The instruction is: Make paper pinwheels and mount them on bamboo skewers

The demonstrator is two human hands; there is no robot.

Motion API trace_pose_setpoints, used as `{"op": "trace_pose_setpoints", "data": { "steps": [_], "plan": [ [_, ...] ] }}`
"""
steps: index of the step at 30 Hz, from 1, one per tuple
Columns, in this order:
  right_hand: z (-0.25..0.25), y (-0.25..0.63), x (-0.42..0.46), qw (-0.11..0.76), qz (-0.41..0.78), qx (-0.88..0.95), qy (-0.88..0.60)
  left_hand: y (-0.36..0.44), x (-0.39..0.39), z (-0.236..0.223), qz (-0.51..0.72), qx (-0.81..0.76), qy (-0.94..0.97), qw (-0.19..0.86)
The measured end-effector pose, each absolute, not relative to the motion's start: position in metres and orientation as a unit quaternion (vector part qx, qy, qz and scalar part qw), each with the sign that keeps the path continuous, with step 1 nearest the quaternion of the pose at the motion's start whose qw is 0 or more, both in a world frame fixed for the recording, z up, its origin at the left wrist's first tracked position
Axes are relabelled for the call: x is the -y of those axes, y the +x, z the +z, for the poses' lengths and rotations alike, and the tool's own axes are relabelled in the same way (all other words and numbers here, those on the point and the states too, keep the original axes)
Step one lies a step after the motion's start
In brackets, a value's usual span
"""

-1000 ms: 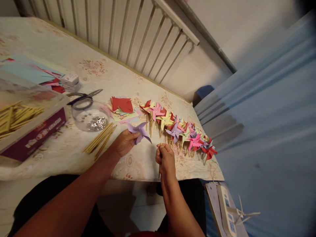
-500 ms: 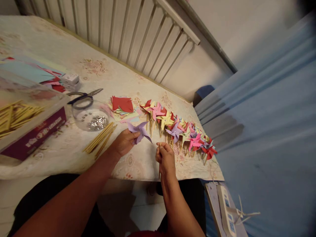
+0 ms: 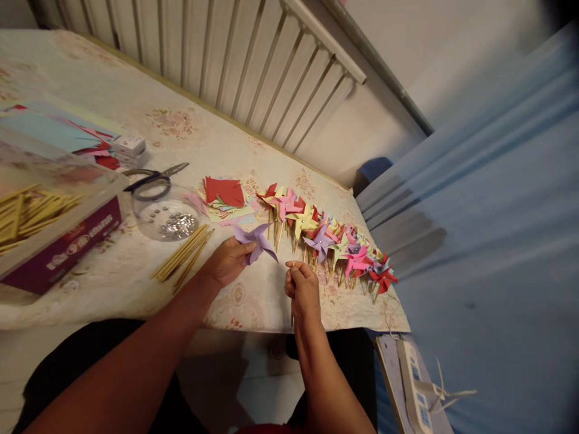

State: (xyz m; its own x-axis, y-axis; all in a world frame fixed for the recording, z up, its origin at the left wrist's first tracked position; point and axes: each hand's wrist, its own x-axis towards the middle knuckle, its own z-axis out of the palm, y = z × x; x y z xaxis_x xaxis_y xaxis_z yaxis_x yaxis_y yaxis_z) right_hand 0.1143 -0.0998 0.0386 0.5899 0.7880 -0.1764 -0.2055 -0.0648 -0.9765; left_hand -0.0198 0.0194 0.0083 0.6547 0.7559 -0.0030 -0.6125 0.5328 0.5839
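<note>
Between the thumb and fingers of my left hand (image 3: 231, 260) is a purple paper pinwheel (image 3: 257, 243), held just above the table. My right hand (image 3: 302, 289) is closed around a thin wooden stick (image 3: 292, 319); its lower end shows below the fist and its tip at the thumb. Pinwheel and stick are apart from each other. Beyond my right hand stand rows of finished pinwheels (image 3: 320, 242) in many colours on sticks. Left of my left hand lies a small bundle of wooden sticks (image 3: 184, 256).
A round clear dish (image 3: 166, 214) holds small metal pieces, with scissors (image 3: 156, 179) at its rim. Stacked coloured paper squares (image 3: 225, 193) lie behind my left hand. A plastic box (image 3: 63, 241) of yellow sticks stands left. A power strip (image 3: 414, 386) sits at lower right beside a blue curtain (image 3: 488, 241).
</note>
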Motion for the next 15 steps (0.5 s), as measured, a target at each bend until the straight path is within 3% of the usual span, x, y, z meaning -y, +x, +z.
{"op": "trace_pose_setpoints", "data": {
  "steps": [7,15],
  "plan": [
    [0.0322,0.1172,0.0980,0.642,0.377,0.243,-0.621,-0.0204,-0.0196,0.0082,0.393,-0.133,0.277,0.867],
    [0.0338,0.1226,0.1016,0.665,0.274,0.331,-0.610,-0.0195,-0.0199,0.0090,0.397,-0.147,0.279,0.862]
  ]
}}
